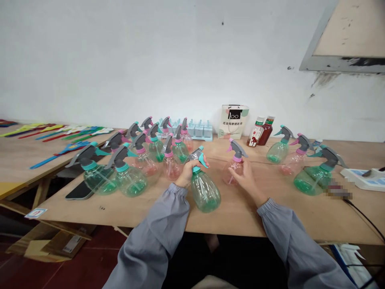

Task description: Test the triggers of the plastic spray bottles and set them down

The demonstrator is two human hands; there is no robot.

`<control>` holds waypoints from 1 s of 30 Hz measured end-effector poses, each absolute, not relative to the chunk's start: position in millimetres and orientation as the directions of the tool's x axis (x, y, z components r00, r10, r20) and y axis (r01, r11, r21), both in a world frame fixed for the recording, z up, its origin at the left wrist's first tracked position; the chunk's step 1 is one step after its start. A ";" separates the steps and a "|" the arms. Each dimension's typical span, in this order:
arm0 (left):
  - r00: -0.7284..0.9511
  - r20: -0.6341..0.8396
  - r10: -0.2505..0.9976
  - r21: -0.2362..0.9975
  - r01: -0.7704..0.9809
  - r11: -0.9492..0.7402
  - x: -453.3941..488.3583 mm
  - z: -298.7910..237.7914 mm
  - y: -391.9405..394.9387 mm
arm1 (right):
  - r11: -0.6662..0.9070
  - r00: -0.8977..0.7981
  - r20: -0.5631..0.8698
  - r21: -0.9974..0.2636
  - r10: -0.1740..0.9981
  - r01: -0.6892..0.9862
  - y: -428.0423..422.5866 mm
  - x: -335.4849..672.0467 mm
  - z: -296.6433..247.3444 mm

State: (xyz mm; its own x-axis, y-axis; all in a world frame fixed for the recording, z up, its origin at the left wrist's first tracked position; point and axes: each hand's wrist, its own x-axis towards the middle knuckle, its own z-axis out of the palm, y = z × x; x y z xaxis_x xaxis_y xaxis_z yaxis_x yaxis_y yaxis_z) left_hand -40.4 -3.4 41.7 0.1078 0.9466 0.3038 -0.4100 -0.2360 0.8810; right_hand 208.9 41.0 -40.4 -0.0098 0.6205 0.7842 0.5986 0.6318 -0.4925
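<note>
Left grip (189, 171) closed around the neck of a green spray bottle (206, 194), tilted above the near part of the desk (126, 210); palm out of sight. Right grip (247, 180) at the side of a pink spray bottle (228, 170), thumb across its front, fingers partly concealed; could not tell how firmly it had closed.

Left of the left grip: clustered spray bottles (130, 181), overlapping, the rear ones hard to separate. A phone (78, 192) lay among the nearest, partly covered. Beyond the grips, a pale blue rack (202, 131), half screened by bottles.

Far right of the right grip: a corded object (338, 189), too blurred to identify; a white tray (363, 180), cut off at the view's edge.
</note>
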 end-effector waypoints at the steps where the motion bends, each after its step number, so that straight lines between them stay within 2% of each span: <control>1: 0.120 0.306 0.944 0.883 -0.407 -0.234 -39.6 41.0 -2.8 | 0.634 -0.011 0.784 -0.493 0.620 0.596 40.8 208.9 -40.1; 8: 0.130 0.329 0.935 0.879 -0.404 -0.253 -43.2 39.3 -3.3 | 0.622 -0.014 0.764 -0.514 0.645 0.591 39.1 208.7 -38.5; 15: 0.228 0.328 0.917 0.901 -0.366 -0.231 -40.3 41.2 -4.4 | 0.628 -0.018 0.762 -0.520 0.648 0.579 38.8 209.1 -38.3; 21: 0.028 0.334 0.942 0.888 -0.345 -0.305 -44.8 41.5 -1.0 | 0.635 -0.028 0.759 -0.524 0.651 0.567 37.0 209.5 -35.3; 24: 0.003 0.372 0.928 0.888 -0.292 -0.355 -47.1 45.8 -6.0 | 0.630 -0.029 0.750 -0.532 0.661 0.566 36.5 209.4 -34.6; 28: 0.012 0.437 0.899 0.886 -0.177 -0.429 -55.2 56.5 -31.7 | 0.634 -0.027 0.751 -0.537 0.660 0.557 36.2 209.1 -34.6; 30: -0.051 0.456 0.888 0.887 -0.056 -0.459 -69.0 60.6 -49.1 | 0.636 -0.027 0.754 -0.534 0.656 0.557 36.3 209.0 -35.0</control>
